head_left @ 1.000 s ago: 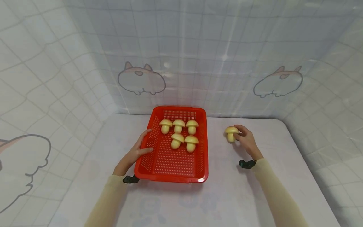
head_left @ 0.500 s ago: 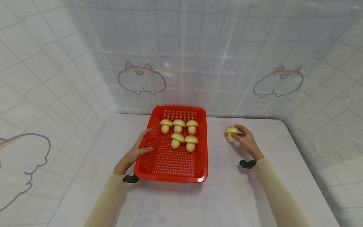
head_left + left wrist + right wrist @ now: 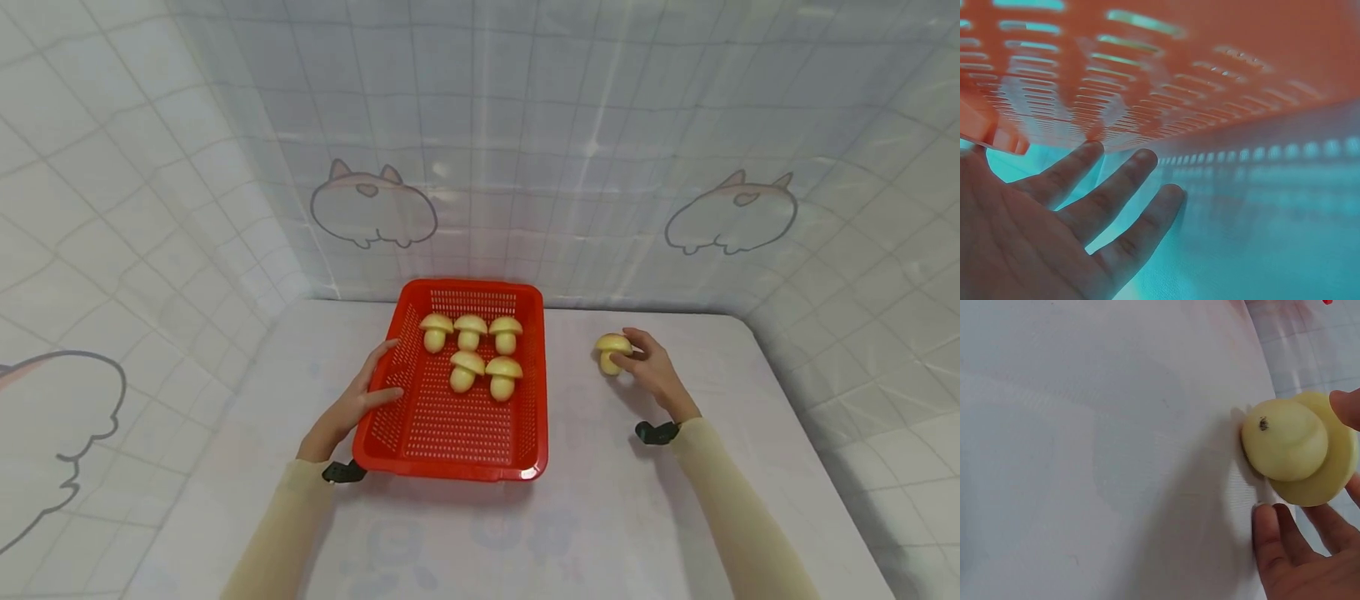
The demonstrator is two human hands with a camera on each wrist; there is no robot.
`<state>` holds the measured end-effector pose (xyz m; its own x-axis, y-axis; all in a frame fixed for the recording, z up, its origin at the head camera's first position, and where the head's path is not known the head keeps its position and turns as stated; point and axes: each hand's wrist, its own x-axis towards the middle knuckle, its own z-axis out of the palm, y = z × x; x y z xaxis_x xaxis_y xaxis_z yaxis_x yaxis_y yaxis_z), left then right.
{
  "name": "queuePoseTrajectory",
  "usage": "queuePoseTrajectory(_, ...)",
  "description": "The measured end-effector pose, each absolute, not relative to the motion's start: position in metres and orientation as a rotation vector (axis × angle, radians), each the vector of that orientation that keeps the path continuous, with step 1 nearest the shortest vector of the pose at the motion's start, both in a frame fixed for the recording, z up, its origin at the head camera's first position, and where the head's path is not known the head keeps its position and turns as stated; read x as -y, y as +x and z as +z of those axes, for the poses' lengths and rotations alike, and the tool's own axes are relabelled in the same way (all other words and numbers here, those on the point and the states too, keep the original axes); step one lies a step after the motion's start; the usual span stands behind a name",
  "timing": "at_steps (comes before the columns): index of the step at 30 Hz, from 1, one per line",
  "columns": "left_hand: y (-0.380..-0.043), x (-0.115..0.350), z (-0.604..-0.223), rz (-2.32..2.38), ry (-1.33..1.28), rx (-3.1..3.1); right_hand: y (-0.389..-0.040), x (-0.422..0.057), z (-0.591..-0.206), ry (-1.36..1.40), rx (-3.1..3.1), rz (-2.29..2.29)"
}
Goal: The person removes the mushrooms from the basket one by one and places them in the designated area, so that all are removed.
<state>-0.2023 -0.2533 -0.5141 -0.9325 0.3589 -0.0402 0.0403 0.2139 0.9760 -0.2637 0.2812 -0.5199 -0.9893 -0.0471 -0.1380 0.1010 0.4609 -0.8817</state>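
Covering mushroom partly: right hand | hiding left hand partly: basket

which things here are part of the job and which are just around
Part of the job, it seems:
red basket, with the left hand at its rim
five yellow mushrooms inside it
lone mushroom, held by the right hand

Just around:
white table
gridded sheeting with animal drawings
dark wrist devices

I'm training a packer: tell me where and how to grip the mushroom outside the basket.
Probably by the cap, from the right, away from the basket: the mushroom lies on its side, its cap flaring wider than the stem, offering an edge.
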Motion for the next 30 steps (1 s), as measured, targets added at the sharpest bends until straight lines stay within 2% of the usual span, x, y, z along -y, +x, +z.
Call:
queuePoseTrajectory(20,-0.202,0.251,-0.513,1.795,0.348,-2.219,-0.263,-0.285,-0.513,0.028,-2.597,-1.472)
queuePoseTrajectory(30,-0.203,0.251,-0.510,1.793,0.332,-2.212,-0.266,-0.281,-0.492,-0.039,-2.698,-1.356)
